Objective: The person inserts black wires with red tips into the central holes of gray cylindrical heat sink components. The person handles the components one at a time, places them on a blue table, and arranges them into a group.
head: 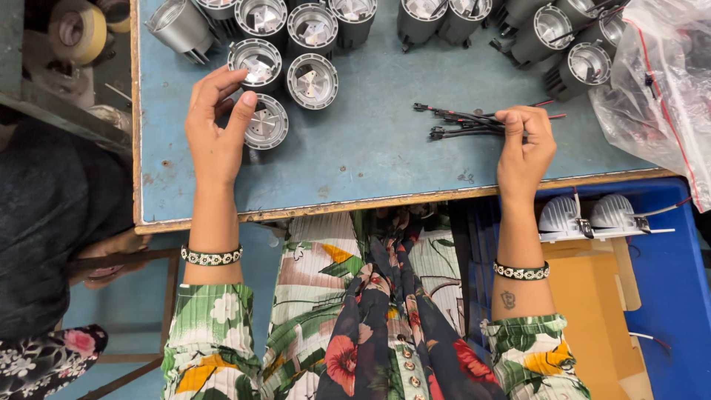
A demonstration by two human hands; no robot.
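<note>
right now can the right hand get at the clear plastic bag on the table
Probably yes. The right hand rests on the black wire bundle, and only bare blue table lies between it and the plastic bag.
</note>
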